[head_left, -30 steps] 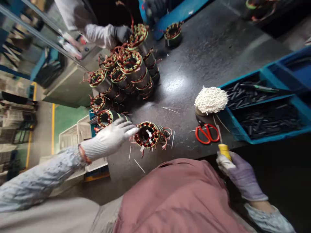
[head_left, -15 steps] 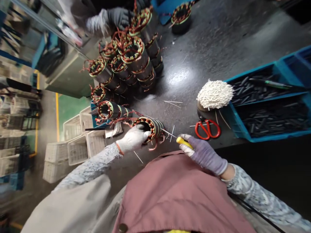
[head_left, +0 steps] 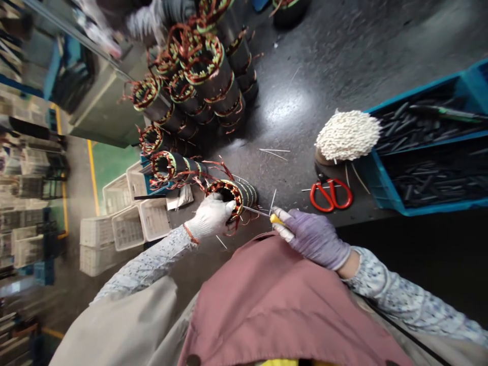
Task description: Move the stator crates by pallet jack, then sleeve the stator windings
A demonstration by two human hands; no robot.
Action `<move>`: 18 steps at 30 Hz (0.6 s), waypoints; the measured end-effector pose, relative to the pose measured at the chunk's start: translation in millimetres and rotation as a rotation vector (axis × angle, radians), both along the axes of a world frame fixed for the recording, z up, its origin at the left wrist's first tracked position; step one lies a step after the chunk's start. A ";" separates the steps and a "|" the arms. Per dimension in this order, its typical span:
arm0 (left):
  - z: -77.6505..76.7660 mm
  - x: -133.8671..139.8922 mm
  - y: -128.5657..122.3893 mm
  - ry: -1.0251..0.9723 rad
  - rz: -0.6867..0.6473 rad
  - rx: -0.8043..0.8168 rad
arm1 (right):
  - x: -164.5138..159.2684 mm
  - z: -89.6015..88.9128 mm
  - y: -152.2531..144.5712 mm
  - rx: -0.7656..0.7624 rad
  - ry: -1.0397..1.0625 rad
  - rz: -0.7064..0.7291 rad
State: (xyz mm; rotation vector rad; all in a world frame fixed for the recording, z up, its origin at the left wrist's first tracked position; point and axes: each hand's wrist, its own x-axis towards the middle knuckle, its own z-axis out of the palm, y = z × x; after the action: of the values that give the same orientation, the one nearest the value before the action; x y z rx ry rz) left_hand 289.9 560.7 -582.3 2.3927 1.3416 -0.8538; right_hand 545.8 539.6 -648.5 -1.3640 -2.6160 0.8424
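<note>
Dim workshop light, with one pale glare on the dark grey tabletop (head_left: 354, 76).
The glare lies just above the centre of the frame, a soft-edged white patch fading into mottled grey, which suggests light from overhead. Right of centre, the dense bundle of thin white sticks (head_left: 348, 134) stands out brightly, its tips slightly merged. Deep shadow fills the lower right below the tabletop's edge and darkens the inside of the blue plastic bin (head_left: 377, 183). Near the middle, the white-gloved left hand (head_left: 213, 216) and purple-gloved right hand (head_left: 314, 239) are fairly clear; off-white stacked crates (head_left: 34, 162) at far left smear, and wide-angle stretch elongates the speckled pale sleeve (head_left: 412, 297) lower right.
</note>
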 end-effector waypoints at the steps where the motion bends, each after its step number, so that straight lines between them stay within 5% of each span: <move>1: -0.6 -0.5 0.0 0.000 0.001 0.007 | -0.7 3.0 -0.1 0.018 -0.019 0.007; 8: -4.9 -2.3 0.5 0.025 -0.001 0.050 | -7.1 -8.4 -2.8 -0.139 0.172 -0.050; 13: -5.2 -1.0 2.0 0.110 -0.030 0.052 | -31.3 -4.7 16.6 -0.070 0.171 -0.043; 18: -2.5 -8.7 7.9 0.030 -0.119 0.079 | -80.9 9.4 27.8 -0.473 0.396 -0.030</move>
State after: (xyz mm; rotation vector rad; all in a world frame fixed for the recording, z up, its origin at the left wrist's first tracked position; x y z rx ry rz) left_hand 281.2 568.6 -584.9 2.5527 1.2768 -0.8860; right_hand 464.9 567.4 -639.1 -1.1544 -2.1681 1.6119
